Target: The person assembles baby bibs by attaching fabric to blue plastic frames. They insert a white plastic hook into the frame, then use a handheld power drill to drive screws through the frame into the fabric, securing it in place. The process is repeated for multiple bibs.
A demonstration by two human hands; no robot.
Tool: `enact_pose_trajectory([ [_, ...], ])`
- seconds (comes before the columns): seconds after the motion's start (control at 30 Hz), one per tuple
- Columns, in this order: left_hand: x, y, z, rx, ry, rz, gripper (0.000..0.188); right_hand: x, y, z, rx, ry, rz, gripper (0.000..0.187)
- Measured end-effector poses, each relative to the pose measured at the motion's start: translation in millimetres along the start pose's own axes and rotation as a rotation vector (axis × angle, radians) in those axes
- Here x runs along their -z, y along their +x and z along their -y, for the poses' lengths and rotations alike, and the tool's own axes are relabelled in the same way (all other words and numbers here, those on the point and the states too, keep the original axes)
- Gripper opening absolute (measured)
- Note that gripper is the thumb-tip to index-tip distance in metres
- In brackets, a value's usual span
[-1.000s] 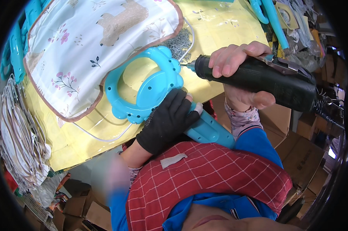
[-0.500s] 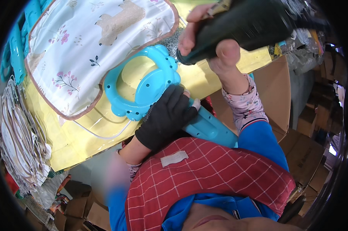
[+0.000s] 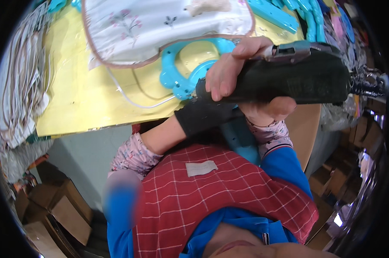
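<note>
Right hand: one, bare, fingers and thumb wrapped around the front part of one black power driver, which slants above the desk's near edge; its tip is hidden behind the fingers.
Left hand: one, in a black glove, laid over the neck of the turquoise frame; its fingers are mostly covered by the right hand and the driver, so I cannot tell how tightly they are closed.
Turquoise frame: one, its ring flat by the desk's near edge, its handle reaching past that edge toward the apron.
Fabric panel: one, white with a brown border, at the desk's far edge, overlapping the ring's far side; two plant sprigs show, and part of one tan animal.
White cord: one, curving from the panel to the ring.
Desk: one, yellow-topped.
Bundle: one heap of pale strips at the left edge.
Spare turquoise parts: one long piece near the far right corner, beside others too overlapped to count.
Apron: one, red checked, with one pale patch.
</note>
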State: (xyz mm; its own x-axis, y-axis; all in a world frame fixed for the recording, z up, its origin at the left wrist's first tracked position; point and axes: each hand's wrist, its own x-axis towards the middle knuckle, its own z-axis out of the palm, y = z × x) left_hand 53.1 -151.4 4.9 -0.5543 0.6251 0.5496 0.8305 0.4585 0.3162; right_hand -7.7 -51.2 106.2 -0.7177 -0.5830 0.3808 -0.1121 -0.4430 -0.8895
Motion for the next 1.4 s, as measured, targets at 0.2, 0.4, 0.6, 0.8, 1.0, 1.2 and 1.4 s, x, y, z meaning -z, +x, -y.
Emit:
enact_pose_trajectory([
  [0.2,-8,-9,2,0.046,-0.025,-0.110,0.024,-26,-3,-5,-0.114,-0.045,-0.052,0.097],
  [0.4,-9,-10,4,0.047,-0.039,-0.156,0.023,-26,-7,-8,-0.036,-0.029,-0.015,0.096],
  [0.6,-14,-13,6,0.055,-0.050,-0.192,0.022,-16,-2,-21,0.181,0.009,0.147,0.095],
  [0.8,-17,-12,5,0.073,-0.056,-0.228,0.020,-22,-7,-16,0.024,-0.045,0.078,0.091],
  [1.0,-18,-6,4,0.084,-0.059,-0.285,0.019,-20,13,-13,-0.198,-0.029,0.229,0.083],
  [1.2,-21,-13,5,0.029,-0.066,-0.310,0.018,-27,19,-20,-0.129,0.020,0.079,0.085],
  [1.4,3,-13,-6,0.042,-0.056,-0.260,0.033,20,5,30,0.197,0.010,0.003,0.096],
])
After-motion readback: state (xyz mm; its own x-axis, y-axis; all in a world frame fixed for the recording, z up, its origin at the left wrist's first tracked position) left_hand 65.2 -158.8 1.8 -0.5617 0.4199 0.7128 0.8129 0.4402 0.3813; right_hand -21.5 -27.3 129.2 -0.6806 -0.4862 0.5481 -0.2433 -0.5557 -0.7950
